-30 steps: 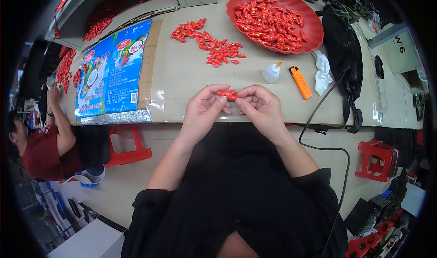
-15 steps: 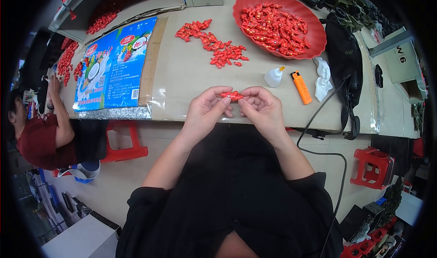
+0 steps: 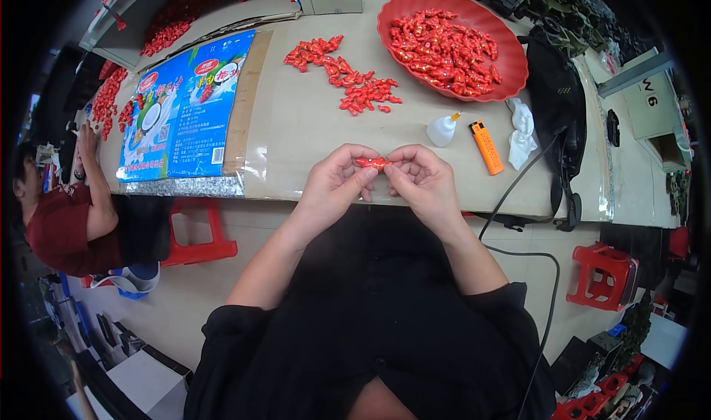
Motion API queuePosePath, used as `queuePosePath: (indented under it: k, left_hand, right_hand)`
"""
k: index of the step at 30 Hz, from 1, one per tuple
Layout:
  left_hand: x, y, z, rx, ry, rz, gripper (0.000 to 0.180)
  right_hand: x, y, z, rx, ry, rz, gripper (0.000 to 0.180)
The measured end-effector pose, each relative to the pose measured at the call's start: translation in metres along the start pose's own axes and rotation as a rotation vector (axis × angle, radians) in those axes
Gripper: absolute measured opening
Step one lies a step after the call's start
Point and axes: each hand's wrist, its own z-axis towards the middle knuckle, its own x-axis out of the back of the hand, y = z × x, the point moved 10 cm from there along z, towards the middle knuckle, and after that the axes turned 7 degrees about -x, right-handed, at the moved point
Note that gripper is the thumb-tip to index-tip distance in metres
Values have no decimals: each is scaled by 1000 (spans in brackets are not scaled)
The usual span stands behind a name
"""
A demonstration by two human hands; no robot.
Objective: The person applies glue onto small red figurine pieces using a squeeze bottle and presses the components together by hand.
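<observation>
Between my two hands, above the table's front edge, is a small shiny red figurine [image 3: 372, 163] with gold markings. My left hand [image 3: 337, 181] pinches its left end between thumb and fingers. Its right end sits in the fingertips of my right hand [image 3: 424, 180]. Beyond the hands, a loose scatter of similar red figurines [image 3: 366, 94] lies on the table. A scalloped red bowl [image 3: 511, 79] at the back right holds a heap of them. Just past my right hand stands a small white squeeze bottle [image 3: 442, 130] with a yellowish tip.
An orange lighter [image 3: 486, 147] and a crumpled white tissue [image 3: 522, 131] lie right of the bottle. A black bag [image 3: 555, 109] with a cable rests further right. Blue printed cardboard [image 3: 185, 109] covers the left side, where another person [image 3: 74, 220] works. Red stools [image 3: 603, 275] stand below.
The view has shifted slightly. Both hands still hold the figurine, which has turned a little in the fingers. A limb-like shape now shows at the lower left.
</observation>
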Motion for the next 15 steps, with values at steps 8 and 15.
queuePosePath:
  k: [8, 15]
  left_hand:
    - [-12, 45, 16, -343, 108, 747, 14]
    - [-39, 54, 41, -582, 40, 1026, 16]
  right_hand:
    - [42, -22, -35, 250, 343, 1, 16]
    - [75, -46, -40, 358, 549, -179, 20]
